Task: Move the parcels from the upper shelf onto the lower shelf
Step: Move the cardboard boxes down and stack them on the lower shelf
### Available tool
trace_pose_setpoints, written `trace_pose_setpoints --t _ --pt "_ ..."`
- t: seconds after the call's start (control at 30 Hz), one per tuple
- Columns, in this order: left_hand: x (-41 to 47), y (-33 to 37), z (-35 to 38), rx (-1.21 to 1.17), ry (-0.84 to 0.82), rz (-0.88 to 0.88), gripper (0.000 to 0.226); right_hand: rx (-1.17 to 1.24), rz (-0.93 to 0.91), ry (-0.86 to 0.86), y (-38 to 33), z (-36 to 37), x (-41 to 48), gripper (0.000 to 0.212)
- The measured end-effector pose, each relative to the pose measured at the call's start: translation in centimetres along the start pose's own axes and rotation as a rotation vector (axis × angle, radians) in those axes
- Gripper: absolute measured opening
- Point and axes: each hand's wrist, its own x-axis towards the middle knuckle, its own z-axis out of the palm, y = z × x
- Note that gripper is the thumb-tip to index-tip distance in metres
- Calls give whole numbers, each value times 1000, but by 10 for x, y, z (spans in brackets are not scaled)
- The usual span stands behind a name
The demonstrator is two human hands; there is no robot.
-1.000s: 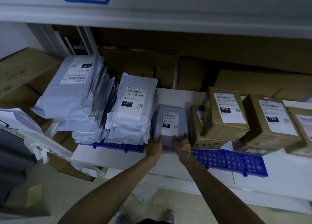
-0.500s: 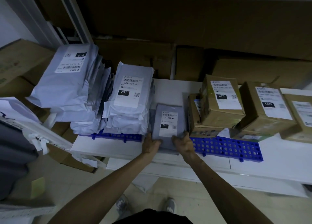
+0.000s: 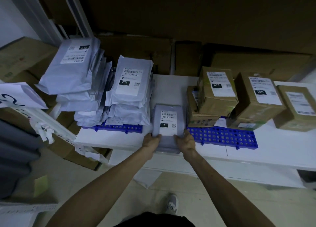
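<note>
Grey parcel (image 3: 168,122) lies flat on the shelf (image 3: 111,139), in the gap between the stack (image 3: 131,93) and the boxes (image 3: 217,93), long axis running straight away from me. My left hand (image 3: 151,141) and right hand (image 3: 185,142) pinch its near corners, equally close. A straight push should seat it, I reckon.

Left hand (image 3: 151,140) and right hand (image 3: 185,140) grip a grey parcel (image 3: 168,122) on the white shelf (image 3: 273,149), between mailer stacks and boxes.
</note>
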Motion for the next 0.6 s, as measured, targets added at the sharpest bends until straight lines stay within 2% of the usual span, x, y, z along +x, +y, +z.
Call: trace_pose_setpoints --t 0.1,0.33,0.6 --pt "-13 -1 -8 -35 -36 27 37 137 14 40 5 -3 -18 43" --pt "-70 -6 -39 -90 -92 252 33 357 -10 110 6 -7 -78 43" --pt "-141 22 -65 -173 -180 518 44 447 -298 225 -31 -45 -161 47"
